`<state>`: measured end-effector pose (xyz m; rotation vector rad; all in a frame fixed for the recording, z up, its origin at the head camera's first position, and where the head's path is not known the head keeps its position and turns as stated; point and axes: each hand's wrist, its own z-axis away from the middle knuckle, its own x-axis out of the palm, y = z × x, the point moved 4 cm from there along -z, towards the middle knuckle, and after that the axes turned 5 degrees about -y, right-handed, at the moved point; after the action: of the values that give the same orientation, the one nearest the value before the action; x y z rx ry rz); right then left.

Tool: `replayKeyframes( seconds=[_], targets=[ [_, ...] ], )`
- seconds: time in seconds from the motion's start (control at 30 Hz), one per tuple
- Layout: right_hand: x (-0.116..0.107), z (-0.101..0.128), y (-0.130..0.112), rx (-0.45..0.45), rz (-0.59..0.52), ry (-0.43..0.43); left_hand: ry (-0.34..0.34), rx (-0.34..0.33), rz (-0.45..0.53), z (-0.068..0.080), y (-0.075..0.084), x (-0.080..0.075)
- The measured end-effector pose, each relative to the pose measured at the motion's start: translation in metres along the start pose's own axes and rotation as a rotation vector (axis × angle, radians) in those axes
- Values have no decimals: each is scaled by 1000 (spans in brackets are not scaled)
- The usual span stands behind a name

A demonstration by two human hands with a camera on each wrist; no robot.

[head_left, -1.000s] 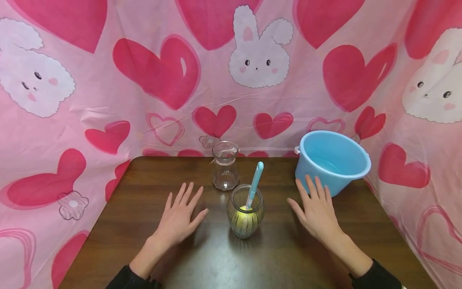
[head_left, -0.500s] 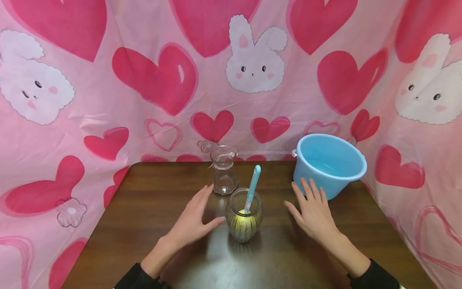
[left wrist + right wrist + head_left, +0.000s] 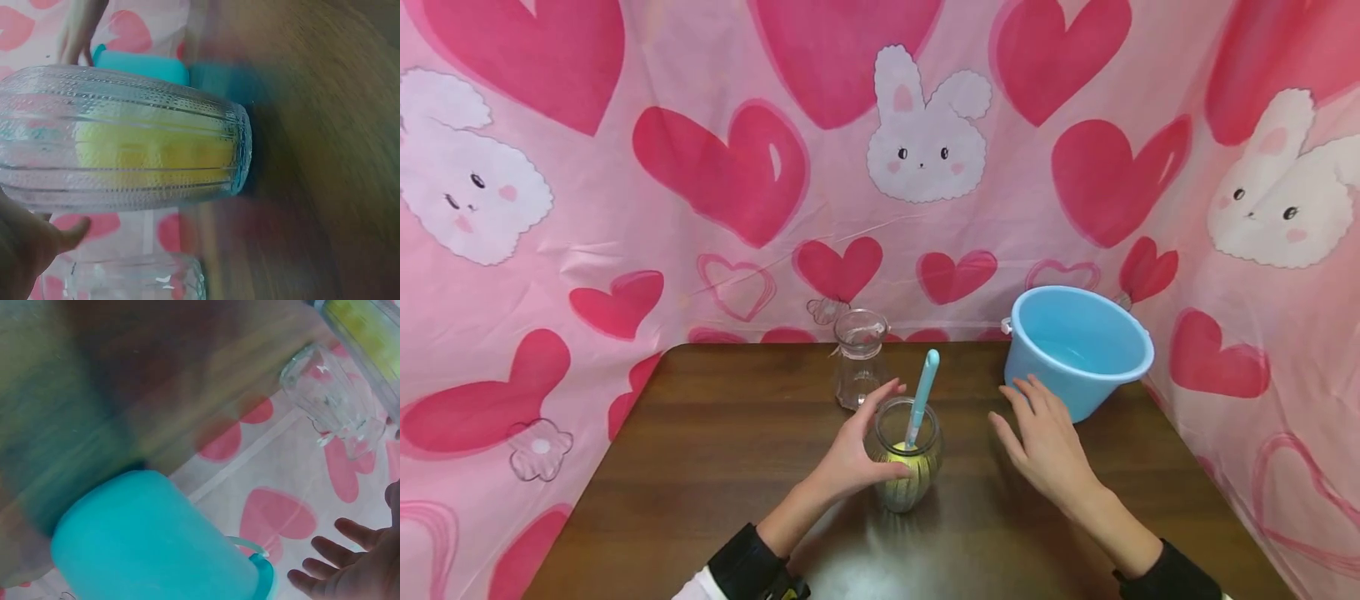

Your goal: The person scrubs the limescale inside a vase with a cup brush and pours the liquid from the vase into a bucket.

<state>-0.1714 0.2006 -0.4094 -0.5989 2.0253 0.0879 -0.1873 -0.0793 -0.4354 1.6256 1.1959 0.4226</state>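
Fingers of the left hand [image 3: 850,454] curl round the ribbed glass jar [image 3: 906,467] at mid-table, thumb low in front, the rest behind its rim. A blue-handled brush [image 3: 921,398] stands inside. Right hand [image 3: 1048,442] lies flat, spread, beside the bucket [image 3: 1078,350].

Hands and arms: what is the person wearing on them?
Both hands are bare, with no gloves or rings in view. The left hand comes out of a black sleeve with a bit of white beside it. The right hand has a black sleeve too.
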Motion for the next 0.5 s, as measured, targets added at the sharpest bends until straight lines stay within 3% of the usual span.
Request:
replayKeyframes(
  seconds=[0.2, 0.33, 0.5],
  targets=[
    [-10, -11, -11, -67, -66, 85, 28, -23, -26, 2, -1, 7],
    [-24, -25, -21, -71, -167, 111, 28, -34, -34, 2, -4, 11],
    [-42, -54, -43, 2, -362, 18, 14, -33, -19, -4, -5, 9]
  ],
)
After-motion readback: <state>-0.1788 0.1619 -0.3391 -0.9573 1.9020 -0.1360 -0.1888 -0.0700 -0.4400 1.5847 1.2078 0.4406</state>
